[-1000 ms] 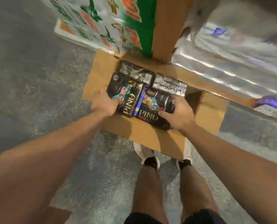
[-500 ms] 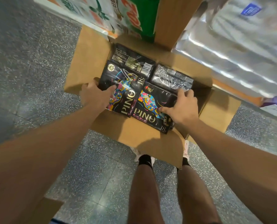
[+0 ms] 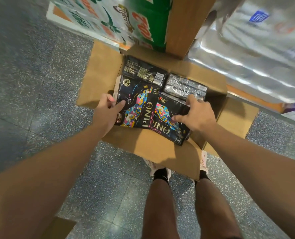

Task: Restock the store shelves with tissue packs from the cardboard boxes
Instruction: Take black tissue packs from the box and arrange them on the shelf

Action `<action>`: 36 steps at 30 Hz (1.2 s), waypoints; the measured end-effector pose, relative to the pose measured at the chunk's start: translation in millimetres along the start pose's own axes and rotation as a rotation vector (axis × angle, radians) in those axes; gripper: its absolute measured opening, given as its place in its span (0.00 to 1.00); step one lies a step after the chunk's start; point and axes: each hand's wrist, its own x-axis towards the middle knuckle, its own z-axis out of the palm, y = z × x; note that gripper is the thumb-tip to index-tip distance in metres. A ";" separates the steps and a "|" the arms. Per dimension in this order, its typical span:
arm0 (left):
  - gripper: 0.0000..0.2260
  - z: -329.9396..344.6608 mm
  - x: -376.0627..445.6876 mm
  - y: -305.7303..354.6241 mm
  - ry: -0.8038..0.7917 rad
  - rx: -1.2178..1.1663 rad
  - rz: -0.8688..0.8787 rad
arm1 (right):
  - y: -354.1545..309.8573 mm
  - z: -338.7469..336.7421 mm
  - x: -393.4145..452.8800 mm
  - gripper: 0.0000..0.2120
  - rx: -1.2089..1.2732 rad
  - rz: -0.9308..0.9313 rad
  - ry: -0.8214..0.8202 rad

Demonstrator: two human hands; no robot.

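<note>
- Since half a second ago both hands have shifted on the packs: the left hand [image 3: 107, 110] now lies with its thumb across the face of the left tissue pack [image 3: 136, 100] and its fingers [image 3: 108, 99] curled over that pack's left edge, where before it lay flatter on the pack.
- Right hand [image 3: 197, 114] has moved up over the right tissue pack [image 3: 167, 121]; its fingers reach over the pack's far edge and the thumb presses on the printed face, so it grasps this pack.
- Left hand likewise grasps its pack at the edge, thumb on top.
- Both packs are black with bright multicoloured art and the word PINO; they lie side by side, touching, at the near side of the open cardboard box [image 3: 150, 149].
- Farther inside the box lie another dark pack [image 3: 143, 69], label side up, and a shiny pack [image 3: 183, 85] beside it to the right.
- Box flaps are folded outward; the box stands on a speckled floor [image 3: 40, 83], right in front of the person's legs and shoes [image 3: 160, 171].
- Beyond the box stands a green and white printed carton [image 3: 126, 19], next to a brown upright post [image 3: 186, 23].
- At right, a shelf [image 3: 257, 102] carries large packs in glossy clear wrap [image 3: 246, 54], blurred.
</note>
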 end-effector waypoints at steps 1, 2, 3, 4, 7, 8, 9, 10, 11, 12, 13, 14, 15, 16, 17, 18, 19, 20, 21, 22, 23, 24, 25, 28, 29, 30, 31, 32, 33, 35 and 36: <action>0.14 -0.2 -3.6 0.0 0.002 0.006 0.003 | -1.0 -0.5 -1.6 0.41 -0.037 -0.001 0.005; 0.15 0.1 -6.8 -0.7 0.002 0.012 0.001 | -2.6 -0.7 -3.0 0.43 -0.083 -0.002 0.009; 0.16 0.2 -9.0 -2.0 -0.004 -0.007 -0.008 | -4.9 -0.3 -4.8 0.44 -0.129 0.001 0.008; 0.18 0.2 -11.1 -3.0 -0.009 -0.052 -0.024 | -7.6 -0.3 -6.4 0.43 -0.168 0.007 0.006; 0.19 -1.5 -13.4 -8.1 0.005 -0.230 -0.086 | -14.5 0.1 -10.1 0.38 -0.215 0.036 0.022; 0.19 -2.4 -13.7 -9.2 0.020 -0.284 -0.103 | -16.0 1.7 -11.3 0.36 -0.208 0.033 0.034; 0.18 -3.4 -14.6 -10.0 0.035 -0.343 -0.115 | -17.2 3.0 -12.7 0.35 -0.184 0.016 0.040; 0.18 -4.1 -14.2 -11.8 0.045 -0.386 -0.125 | -18.3 4.5 -13.8 0.34 -0.137 -0.014 0.037; 0.18 -4.4 -13.9 -14.2 0.047 -0.427 -0.129 | -19.7 4.9 -15.0 0.32 -0.073 -0.045 0.025; 0.18 -5.4 -13.4 -17.7 0.048 -0.438 -0.140 | -21.2 4.9 -16.0 0.31 -0.020 -0.068 0.006; 0.17 -6.4 -14.3 -18.6 0.048 -0.450 -0.145 | -23.2 3.6 -16.6 0.29 -0.003 -0.079 -0.008; 0.18 -8.1 -14.6 -21.1 0.047 -0.444 -0.148 | -25.0 1.9 -17.2 0.28 -0.016 -0.081 -0.012; 0.19 -9.9 -14.8 -23.3 0.051 -0.442 -0.151 | -27.0 0.3 -18.9 0.28 -0.031 -0.075 -0.008; 0.20 -11.0 -15.5 -23.7 0.051 -0.437 -0.160 | -29.6 -1.4 -21.9 0.27 -0.039 -0.067 0.003; 0.20 -12.3 -16.0 -23.1 0.058 -0.429 -0.174 | -32.4 -3.3 -27.4 0.28 -0.046 -0.063 0.014; 0.21 -14.2 -18.2 -20.0 0.066 -0.402 -0.193 | -35.8 -5.9 -34.6 0.28 -0.065 -0.067 0.033; 0.21 -17.4 -21.8 -13.1 0.082 -0.385 -0.201 | -39.8 -11.3 -43.4 0.30 -0.104 -0.080 0.064; 0.22 -21.7 -26.8 -3.4 0.093 -0.352 -0.210 | -44.7 -19.4 -54.3 0.32 -0.149 -0.097 0.095; 0.23 -27.5 -34.3 9.5 0.099 -0.320 -0.195 | -51.3 -31.9 -66.9 0.33 -0.186 -0.123 0.124; 0.24 -38.0 -44.8 25.7 0.100 -0.271 -0.181 | -59.3 -48.1 -80.7 0.35 -0.210 -0.156 0.148; 0.25 -51.0 -56.1 43.4 0.100 -0.223 -0.154 | -68.3 -67.1 -94.8 0.36 -0.225 -0.189 0.165; 0.26 -66.5 -69.8 61.3 0.104 -0.167 -0.135 | -77.9 -87.5 -109.1 0.37 -0.237 -0.219 0.168; 0.28 -83.8 -84.4 78.7 0.108 -0.106 -0.110 | -88.1 -108.1 -124.0 0.37 -0.248 -0.258 0.169; 0.33 -148.7 -126.7 116.7 0.105 -0.001 -0.069 | -129.4 -171.3 -166.4 0.36 -0.247 -0.426 0.175; 0.35 -173.3 -144.3 125.7 0.114 -0.002 -0.051 | -145.2 -190.3 -181.7 0.36 -0.256 -0.494 0.163; 0.37 -197.9 -163.7 131.4 0.144 0.000 -0.047 | -161.8 -208.0 -199.4 0.37 -0.274 -0.557 0.157; 0.37 -223.0 -184.0 134.4 0.187 0.003 -0.028 | -177.2 -222.5 -215.4 0.38 -0.285 -0.624 0.162; 0.36 -248.1 -211.6 138.6 0.238 0.022 -0.021 | -192.4 -235.0 -234.4 0.38 -0.286 -0.694 0.171; 0.35 -271.5 -241.7 140.9 0.291 0.025 0.002 | -206.0 -244.6 -254.6 0.39 -0.276 -0.777 0.185; 0.34 -315.4 -309.0 143.0 0.402 0.020 0.004 | -235.6 -256.1 -297.4 0.41 -0.273 -0.943 0.194; 0.33 -337.8 -344.6 140.2 0.445 0.027 -0.024 | -252.2 -258.9 -322.0 0.41 -0.292 -1.030 0.191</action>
